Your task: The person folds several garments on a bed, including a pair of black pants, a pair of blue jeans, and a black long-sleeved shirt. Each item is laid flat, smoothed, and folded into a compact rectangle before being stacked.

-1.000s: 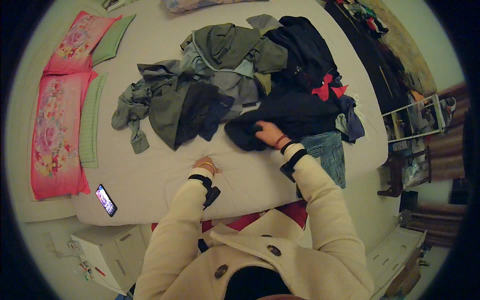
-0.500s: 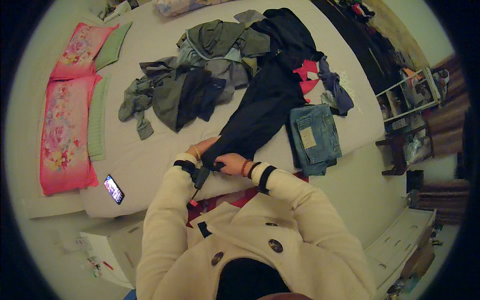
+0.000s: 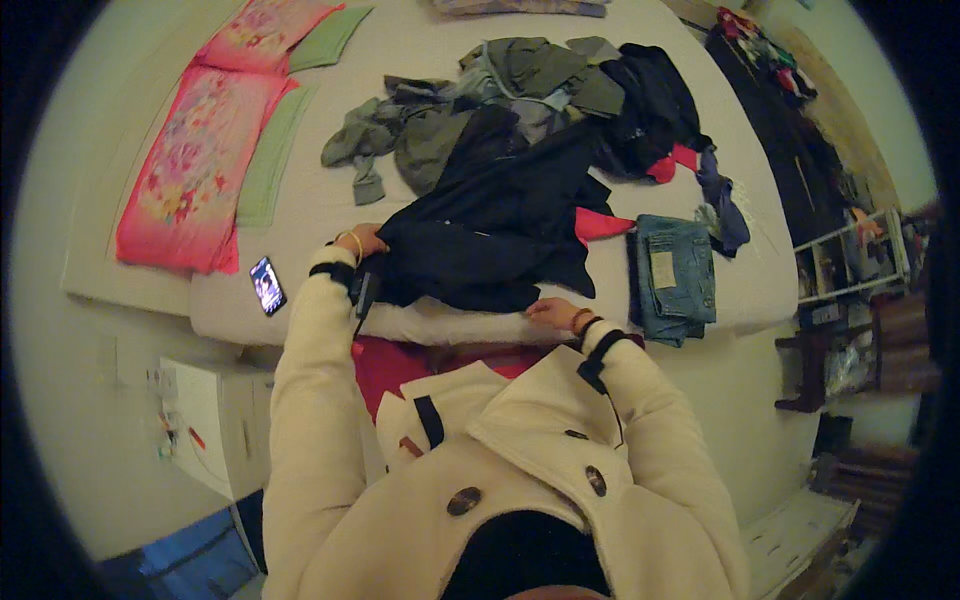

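A black garment (image 3: pixel 470 235) lies spread over the near part of the bed, its exact kind hard to tell. My left hand (image 3: pixel 362 240) has its fingers closed on the garment's left edge. At the near right corner, close to the bed's front edge, my right hand (image 3: pixel 552 314) pinches the black cloth. Folded blue jeans (image 3: pixel 677 275) lie to the right of this hand. Beyond the garment is a loose heap of grey-green clothes (image 3: pixel 530 75), and another black piece (image 3: pixel 655 105) with red cloth (image 3: pixel 672 163) beside it.
A lit phone (image 3: pixel 267 286) lies on the bed (image 3: pixel 330 225) at the left. Pink floral pillows (image 3: pixel 200 165) and green ones (image 3: pixel 272 160) are farther left. A white cabinet (image 3: pixel 215 420) stands at near left. A white rack (image 3: pixel 850 255) is on the right.
My hands have moved apart, left and right, from close together at the black garment's near end. Its near part, narrow and bunched before, is now spread wide. The view has shifted.
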The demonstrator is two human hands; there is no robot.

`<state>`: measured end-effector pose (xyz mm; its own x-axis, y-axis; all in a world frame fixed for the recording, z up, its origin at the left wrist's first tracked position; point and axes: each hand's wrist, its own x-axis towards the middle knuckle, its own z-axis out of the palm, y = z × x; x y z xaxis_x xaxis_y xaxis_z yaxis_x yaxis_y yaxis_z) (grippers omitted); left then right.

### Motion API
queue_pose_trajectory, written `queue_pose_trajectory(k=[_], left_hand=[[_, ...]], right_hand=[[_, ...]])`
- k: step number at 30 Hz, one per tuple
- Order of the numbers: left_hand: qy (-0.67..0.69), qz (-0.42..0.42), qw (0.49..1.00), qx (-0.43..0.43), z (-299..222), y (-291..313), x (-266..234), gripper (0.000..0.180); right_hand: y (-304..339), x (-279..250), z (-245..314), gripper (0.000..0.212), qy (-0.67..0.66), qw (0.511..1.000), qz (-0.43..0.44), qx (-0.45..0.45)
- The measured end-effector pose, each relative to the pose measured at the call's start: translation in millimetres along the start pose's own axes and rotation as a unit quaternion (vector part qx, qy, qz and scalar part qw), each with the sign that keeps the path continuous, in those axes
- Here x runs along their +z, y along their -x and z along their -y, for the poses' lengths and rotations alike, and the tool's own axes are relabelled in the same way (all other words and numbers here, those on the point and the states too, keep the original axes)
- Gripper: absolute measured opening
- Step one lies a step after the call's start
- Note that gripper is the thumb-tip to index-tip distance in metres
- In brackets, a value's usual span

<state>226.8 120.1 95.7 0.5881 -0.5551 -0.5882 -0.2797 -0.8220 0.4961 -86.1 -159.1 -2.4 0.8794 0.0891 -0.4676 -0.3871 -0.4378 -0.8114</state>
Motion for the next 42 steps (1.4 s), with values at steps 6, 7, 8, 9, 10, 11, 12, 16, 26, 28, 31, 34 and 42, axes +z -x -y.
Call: queue_pose_trajectory(k=[6, 7, 8, 9, 10, 11, 12, 16, 26, 28, 31, 34, 42], left_hand=[[-0.199, -0.066, 0.973, -0.092, 14.0, 13.2, 25.6, 0.03], [-0.218, -0.093, 0.965, -0.109, 9.9, 14.4, 32.0, 0.029], [-0.258, -0.117, 0.953, -0.106, 7.4, 17.1, 36.8, 0.028], [-0.268, -0.175, 0.934, -0.16, 1.4, 18.8, 47.4, 0.029], [-0.271, -0.225, 0.925, -0.14, -4.7, 19.8, 55.4, 0.029], [-0.274, -0.281, 0.911, -0.126, -11.4, 19.2, 61.2, 0.03], [-0.295, -0.314, 0.898, -0.089, -17.8, 18.2, 64.1, 0.033], [-0.291, -0.407, 0.863, 0.07, -45.3, 12.5, 76.0, 0.041], [-0.253, -0.223, 0.884, 0.324, -154.1, -4.6, 145.8, 0.04], [-0.249, -0.154, 0.913, 0.284, -164.5, -6.3, 160.2, 0.046], [-0.295, -0.064, 0.937, 0.176, -173.7, -8.5, 179.6, 0.055], [-0.334, 0.003, 0.934, 0.128, -179.2, -6.0, 193.2, 0.067], [-0.428, -0.075, 0.898, 0.069, -180.6, 1.9, 205.4, 0.058]], right_hand=[[14.9, -50.6, -45.9, 0.029, -0.138, 0.95, -0.224, 0.169], [19.2, -57.6, -48.9, 0.03, -0.133, 0.925, -0.287, 0.211], [20.4, -63.4, -49.5, 0.03, -0.121, 0.942, -0.287, 0.122], [26.2, -68.6, -50.3, 0.03, -0.112, 0.937, -0.312, 0.106], [42.4, -72.7, -53.0, 0.027, -0.328, 0.887, -0.316, 0.072], [54.9, -79.9, -54.3, 0.026, -0.376, 0.866, -0.329, -0.013], [72.1, -90.5, -57.2, 0.026, -0.356, 0.842, -0.406, -0.005], [147.6, -126.6, -94.7, 0.032, -0.171, 0.682, -0.711, -0.007], [207.9, -96.8, -182.7, 0.069, -0.588, 0.507, -0.608, 0.168], [209.0, -103.2, -185.1, 0.057, -0.607, 0.505, -0.59, 0.167], [210.5, -110.8, -191.2, 0.049, -0.624, 0.53, -0.564, 0.101], [214.8, -118.2, -198.0, 0.042, -0.578, 0.562, -0.58, 0.115], [250.7, -190.6, -205.5, 0.042, -0.366, 0.681, -0.624, 0.111]])
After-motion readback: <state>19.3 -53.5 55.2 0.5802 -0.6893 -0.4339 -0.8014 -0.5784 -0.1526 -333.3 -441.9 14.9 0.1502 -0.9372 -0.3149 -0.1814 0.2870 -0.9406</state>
